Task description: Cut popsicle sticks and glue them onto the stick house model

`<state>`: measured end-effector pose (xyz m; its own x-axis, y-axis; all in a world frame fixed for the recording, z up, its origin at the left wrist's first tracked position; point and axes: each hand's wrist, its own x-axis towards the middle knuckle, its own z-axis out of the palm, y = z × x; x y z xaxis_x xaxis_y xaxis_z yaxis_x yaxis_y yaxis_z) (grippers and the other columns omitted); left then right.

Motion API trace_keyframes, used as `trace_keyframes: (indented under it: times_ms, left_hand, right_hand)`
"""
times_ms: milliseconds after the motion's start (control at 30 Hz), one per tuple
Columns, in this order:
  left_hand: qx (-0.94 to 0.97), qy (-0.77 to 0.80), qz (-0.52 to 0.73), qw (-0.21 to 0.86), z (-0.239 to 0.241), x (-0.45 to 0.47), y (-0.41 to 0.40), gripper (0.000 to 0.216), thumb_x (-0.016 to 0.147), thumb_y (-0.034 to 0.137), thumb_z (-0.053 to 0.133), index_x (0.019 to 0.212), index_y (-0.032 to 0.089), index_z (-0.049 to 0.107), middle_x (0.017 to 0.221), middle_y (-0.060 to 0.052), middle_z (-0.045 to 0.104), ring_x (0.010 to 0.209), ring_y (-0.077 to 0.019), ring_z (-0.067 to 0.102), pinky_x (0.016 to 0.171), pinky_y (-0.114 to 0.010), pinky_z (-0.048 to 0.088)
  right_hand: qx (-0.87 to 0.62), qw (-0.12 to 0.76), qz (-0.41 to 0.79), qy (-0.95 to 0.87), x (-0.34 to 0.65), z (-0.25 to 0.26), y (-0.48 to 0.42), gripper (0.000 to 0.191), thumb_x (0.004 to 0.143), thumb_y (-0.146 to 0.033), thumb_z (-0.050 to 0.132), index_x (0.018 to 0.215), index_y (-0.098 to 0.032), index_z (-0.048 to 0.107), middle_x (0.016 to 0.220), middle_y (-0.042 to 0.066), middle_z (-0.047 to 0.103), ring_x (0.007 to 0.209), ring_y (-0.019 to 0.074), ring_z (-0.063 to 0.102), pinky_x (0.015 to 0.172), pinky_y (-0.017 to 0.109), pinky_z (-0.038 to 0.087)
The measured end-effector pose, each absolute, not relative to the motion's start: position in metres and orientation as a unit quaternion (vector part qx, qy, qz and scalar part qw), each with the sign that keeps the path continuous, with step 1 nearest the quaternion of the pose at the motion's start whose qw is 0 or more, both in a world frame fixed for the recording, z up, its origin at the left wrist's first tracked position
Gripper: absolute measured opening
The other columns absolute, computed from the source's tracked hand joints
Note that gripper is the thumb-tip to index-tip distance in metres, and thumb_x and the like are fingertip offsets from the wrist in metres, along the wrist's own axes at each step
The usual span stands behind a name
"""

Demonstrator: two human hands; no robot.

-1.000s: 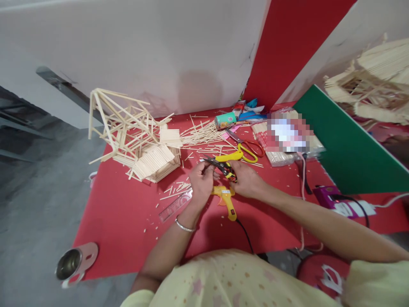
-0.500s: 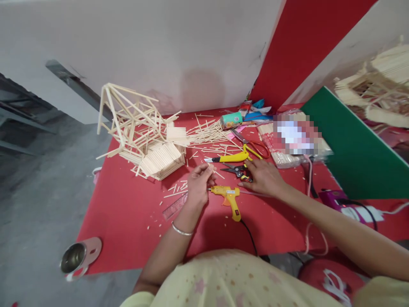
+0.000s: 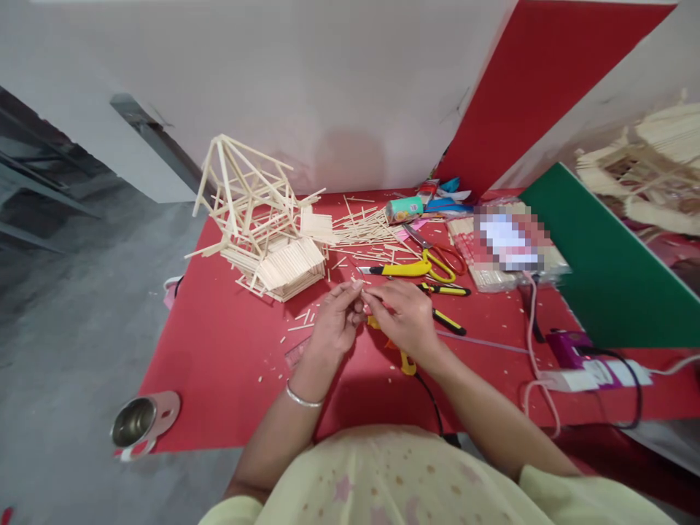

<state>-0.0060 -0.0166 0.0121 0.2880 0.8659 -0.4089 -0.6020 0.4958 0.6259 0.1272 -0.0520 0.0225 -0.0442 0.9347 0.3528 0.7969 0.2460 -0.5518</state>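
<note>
My left hand (image 3: 335, 321) is closed in a pinch, with what looks like a tiny pale stick piece at its fingertips. Against those fingertips, my right hand (image 3: 407, 313) is pinched too; what it grips is too small to make out. Under my right hand lies a yellow hot glue gun (image 3: 407, 364), mostly hidden. Just beyond are a yellow-handled knife (image 3: 405, 270) and black-and-yellow-handled cutters (image 3: 448, 321), partly covered by the hand. A framework model of wooden sticks (image 3: 257, 219) stands left of my hands.
Loose wooden sticks (image 3: 366, 227) lie behind my hands, near a green can (image 3: 405, 209) and scissors (image 3: 451, 255). Bagged sticks (image 3: 464, 244) and a green board (image 3: 607, 277) are at right. A mug (image 3: 164, 412) sits at the left front edge. A clear ruler (image 3: 295, 354) lies by my left wrist.
My right hand has left the cutters and moved left to meet my left hand's fingertips. It now covers much of the glue gun. The view has shifted slightly.
</note>
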Motion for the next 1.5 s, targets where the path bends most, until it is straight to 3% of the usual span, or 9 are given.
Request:
trace_keyframes:
  times_ms: [200,367,467,567,733,867,1000,1233,1500]
  left_hand:
    - [0.189,0.38,0.492,0.76,0.007,-0.005,-0.034,0.036,0.064,0.033,0.088,0.081,0.017,0.061,0.066,0.002,0.062,0.054,-0.007,0.058,0.046,-0.016,0.041]
    - [0.225,0.383,0.543,0.712,0.007,-0.02,-0.036,0.04,0.069,0.043,0.085,0.085,0.018,0.058,0.07,0.001,0.068,0.052,-0.0099,0.063,0.044,-0.018,0.046]
    - [0.232,0.381,0.557,0.7,0.009,-0.029,-0.034,0.039,0.069,0.041,0.085,0.087,0.017,0.06,0.068,0.001,0.068,0.049,-0.0099,0.062,0.043,-0.018,0.046]
    - [0.215,0.381,0.566,0.699,0.01,-0.033,-0.03,0.039,0.066,0.035,0.088,0.089,0.015,0.063,0.067,0.001,0.068,0.05,-0.0091,0.062,0.044,-0.018,0.047]
    - [0.165,0.358,0.565,0.725,0.01,-0.034,-0.017,0.036,0.062,0.027,0.09,0.086,0.014,0.066,0.068,0.001,0.067,0.053,-0.0068,0.06,0.043,-0.015,0.044]
    - [0.131,0.345,0.557,0.744,0.011,-0.036,-0.008,0.033,0.063,0.022,0.09,0.084,0.014,0.065,0.068,0.003,0.066,0.053,-0.0054,0.059,0.044,-0.014,0.042]
    - [0.117,0.343,0.564,0.742,0.011,-0.039,-0.002,0.035,0.062,0.022,0.09,0.084,0.015,0.064,0.07,0.003,0.066,0.052,-0.005,0.058,0.043,-0.014,0.041]
    - [0.114,0.335,0.574,0.738,0.002,-0.036,0.005,0.036,0.062,0.023,0.09,0.087,0.015,0.065,0.068,0.003,0.066,0.053,-0.0063,0.059,0.043,-0.014,0.041]
    - [0.111,0.295,0.58,0.751,-0.006,-0.031,0.006,0.036,0.062,0.025,0.091,0.087,0.013,0.069,0.072,0.0,0.067,0.058,-0.0077,0.062,0.049,-0.017,0.045]
  right_hand:
    - [-0.622,0.326,0.102,-0.705,0.137,0.016,-0.078,0.028,0.101,-0.035,0.046,0.104,-0.024,0.071,0.103,0.007,0.075,0.099,0.0201,0.067,0.093,0.033,0.047]
    - [-0.741,0.123,0.135,-0.646,0.163,-0.013,-0.129,0.031,0.09,-0.039,0.056,0.114,-0.02,0.061,0.101,0.009,0.073,0.087,0.0253,0.069,0.068,0.032,0.046]
    - [-0.772,0.086,0.144,-0.613,0.166,-0.031,-0.147,0.037,0.086,-0.04,0.058,0.116,-0.019,0.056,0.113,0.012,0.069,0.094,0.028,0.069,0.066,0.031,0.045]
    - [-0.788,0.105,0.142,-0.59,0.161,-0.04,-0.15,0.036,0.087,-0.042,0.056,0.114,-0.019,0.056,0.113,0.014,0.069,0.094,0.0282,0.07,0.065,0.031,0.044]
    - [-0.789,0.146,0.207,-0.56,0.168,-0.049,-0.14,0.021,0.08,-0.037,0.059,0.095,-0.022,0.062,0.082,0.005,0.07,0.074,0.0237,0.068,0.059,0.028,0.042]
    - [-0.73,0.288,0.36,-0.504,0.177,-0.05,-0.144,0.022,0.078,-0.041,0.062,0.089,-0.022,0.062,0.077,0.001,0.067,0.069,0.021,0.065,0.06,0.031,0.05]
    - [-0.674,0.446,0.407,-0.425,0.163,-0.022,-0.151,0.043,0.076,-0.048,0.071,0.107,-0.023,0.055,0.094,0.004,0.07,0.081,0.0234,0.069,0.069,0.036,0.056]
    - [-0.725,0.402,0.11,-0.549,0.139,0.054,-0.101,0.02,0.086,-0.042,0.058,0.09,-0.025,0.048,0.075,0.002,0.062,0.065,0.0195,0.059,0.058,0.031,0.044]
    - [-0.711,0.253,-0.161,-0.636,0.112,0.086,-0.012,0.045,0.088,-0.061,0.056,0.108,-0.02,0.056,0.088,0.011,0.063,0.081,0.0277,0.062,0.068,0.037,0.044]
